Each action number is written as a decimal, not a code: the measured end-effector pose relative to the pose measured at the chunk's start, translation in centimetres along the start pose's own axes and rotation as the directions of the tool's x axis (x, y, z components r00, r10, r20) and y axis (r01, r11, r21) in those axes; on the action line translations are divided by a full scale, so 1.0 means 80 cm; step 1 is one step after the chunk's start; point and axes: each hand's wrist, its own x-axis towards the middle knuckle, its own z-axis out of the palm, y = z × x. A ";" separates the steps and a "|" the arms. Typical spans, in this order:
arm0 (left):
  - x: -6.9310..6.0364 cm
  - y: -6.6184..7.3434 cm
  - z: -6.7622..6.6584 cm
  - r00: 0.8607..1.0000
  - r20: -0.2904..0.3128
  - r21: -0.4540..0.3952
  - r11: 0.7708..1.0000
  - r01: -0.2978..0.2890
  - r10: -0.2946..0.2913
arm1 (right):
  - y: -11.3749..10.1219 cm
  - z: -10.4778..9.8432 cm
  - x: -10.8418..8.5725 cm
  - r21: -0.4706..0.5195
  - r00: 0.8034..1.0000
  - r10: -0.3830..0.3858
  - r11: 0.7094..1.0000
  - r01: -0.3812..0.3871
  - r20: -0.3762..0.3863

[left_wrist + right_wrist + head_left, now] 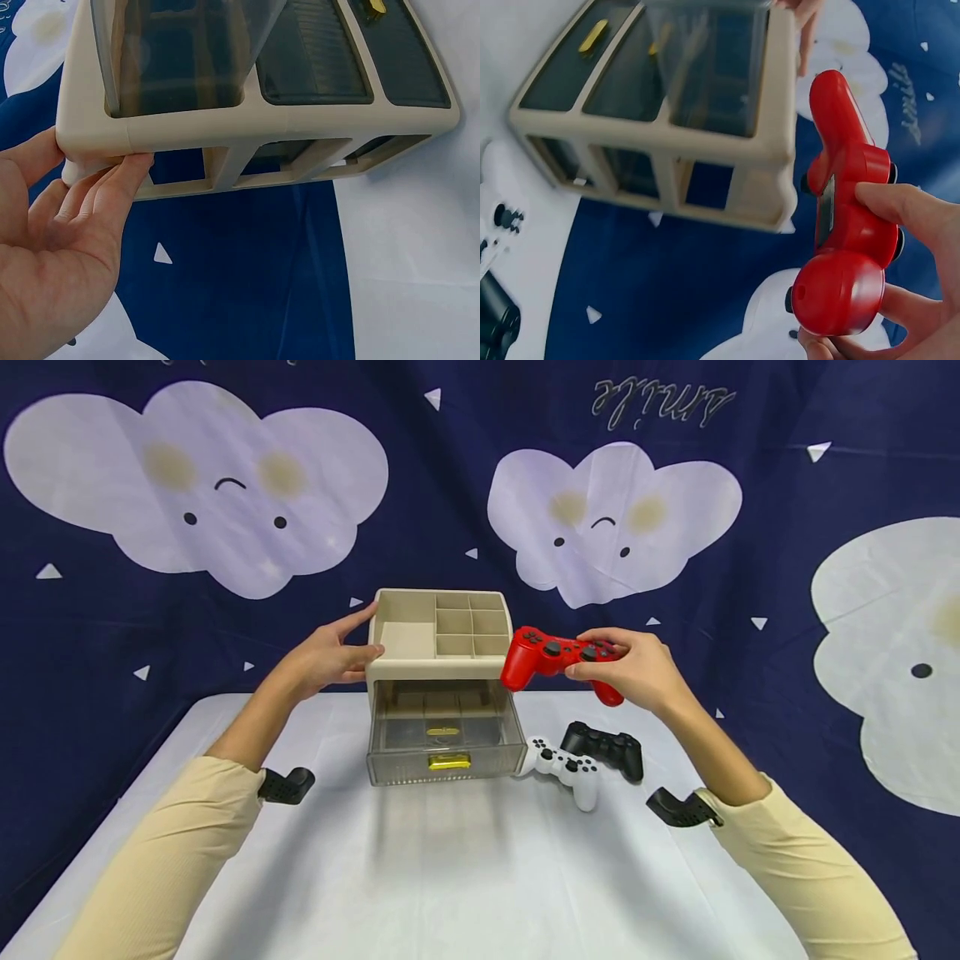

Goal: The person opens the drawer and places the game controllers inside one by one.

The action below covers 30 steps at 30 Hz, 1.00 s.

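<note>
My left hand [328, 653] holds the upper left side of a beige drawer organizer [442, 670]. In the left wrist view its fingers [105, 195] bend against the side frame and the thumb lies at the upper corner. The top clear drawer [397, 767], with a gold handle, is pulled out at the front. A red game controller [531, 658] is raised by the organizer's right edge. My right hand [647, 667] grips its right part between thumb and fingers. In the right wrist view, the red controller [844, 285] appears end-on, apart from the organizer.
On the white table [450, 885], a white game controller [576, 770] lies beside the drawer's right front corner. A black game controller [611, 750] lies just behind it to the right. A dark blue cloth [442, 485] with cloud prints hangs behind the table.
</note>
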 end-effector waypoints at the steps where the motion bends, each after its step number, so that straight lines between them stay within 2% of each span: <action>1: 0.000 -0.001 -0.001 1.000 -0.002 0.002 1.000 -0.002 0.002 | -0.004 0.003 0.001 0.011 1.000 -0.006 1.000 0.006 0.002; 7: 0.000 -0.004 -0.003 1.000 0.000 0.005 1.000 -0.013 0.013 | -0.027 0.021 0.008 0.073 0.999 -0.035 0.997 0.034 0.008; 13: 0.002 -0.003 -0.002 1.000 0.006 -0.016 1.000 -0.004 0.004 | -0.047 0.042 0.010 0.089 0.998 -0.058 0.994 0.058 0.003; 20: 0.003 -0.002 -0.002 1.000 0.008 -0.022 1.000 0.002 -0.002 | -0.066 0.066 0.007 0.111 0.990 -0.139 0.984 0.136 0.019; 30: 0.002 -0.002 -0.001 1.000 -0.001 -0.014 1.000 0.011 -0.011 | -0.083 0.101 0.004 0.051 0.967 -0.255 0.966 0.254 0.010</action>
